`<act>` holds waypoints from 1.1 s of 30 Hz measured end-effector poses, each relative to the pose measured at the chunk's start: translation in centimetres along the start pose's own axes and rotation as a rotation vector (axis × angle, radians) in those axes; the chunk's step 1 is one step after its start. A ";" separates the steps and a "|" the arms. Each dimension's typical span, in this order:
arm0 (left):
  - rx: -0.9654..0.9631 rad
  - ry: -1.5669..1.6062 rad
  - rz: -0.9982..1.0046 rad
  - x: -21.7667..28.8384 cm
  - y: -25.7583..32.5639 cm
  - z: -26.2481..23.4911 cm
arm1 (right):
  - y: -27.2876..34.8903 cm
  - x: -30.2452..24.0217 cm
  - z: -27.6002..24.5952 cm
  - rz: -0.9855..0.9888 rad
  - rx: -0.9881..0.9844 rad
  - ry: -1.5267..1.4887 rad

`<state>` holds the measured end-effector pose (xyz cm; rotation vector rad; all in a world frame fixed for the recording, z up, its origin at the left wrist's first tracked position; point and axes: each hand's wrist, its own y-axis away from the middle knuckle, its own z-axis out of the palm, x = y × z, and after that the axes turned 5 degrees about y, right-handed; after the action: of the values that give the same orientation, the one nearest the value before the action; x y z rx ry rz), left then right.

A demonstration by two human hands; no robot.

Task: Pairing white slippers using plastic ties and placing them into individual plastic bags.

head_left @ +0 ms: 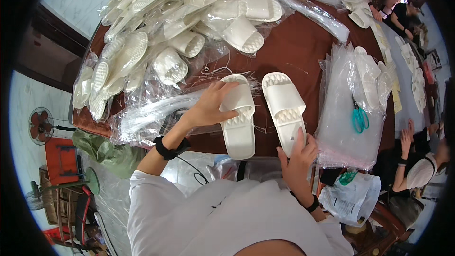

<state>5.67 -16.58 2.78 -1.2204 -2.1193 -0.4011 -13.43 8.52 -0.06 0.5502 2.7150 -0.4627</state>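
Two white slide slippers lie side by side at the near edge of the brown table, toes pointing away from me. My left hand point(212, 105) grips the left slipper point(240, 135) from its outer side, thumb and fingers spread across the strap. At the heel of the right slipper point(287, 109), my right hand point(300, 157) pinches the edge, its index finger lying on the footbed near a small printed mark. That slipper is slightly tilted, its heel turned rightward. Part of the left strap is hidden under my fingers.
Bagged white slippers point(142, 42) pile up at the far left. Beside my left forearm lie clear plastic strands point(156, 116). Clear bags point(339, 128) with teal scissors point(359, 118) rest on the right. A fan point(40, 124) stands left; other people point(402, 19) sit along the right.
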 end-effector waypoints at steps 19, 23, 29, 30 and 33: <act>-0.024 0.093 -0.012 1.0 -1.3 0.0 | -4.1 1.6 -6.1 -0.019 -0.161 -0.377; 0.009 0.142 -0.016 2.0 -1.0 -0.6 | -8.2 2.1 -10.5 -0.070 -0.176 -0.342; 0.130 0.221 -0.029 1.6 0.2 -1.0 | -15.7 3.4 -9.4 -0.230 -0.185 -0.231; 0.149 0.248 -0.041 1.8 0.4 -0.9 | -17.2 4.1 -7.7 -0.253 -0.161 -0.203; 0.187 0.275 -0.019 1.5 0.4 -0.3 | -20.8 7.8 -1.5 -0.257 -0.077 -0.074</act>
<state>5.58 -15.57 4.03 -0.9793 -1.8871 -0.3486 -29.42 -6.58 3.45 0.1607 2.7292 -0.4297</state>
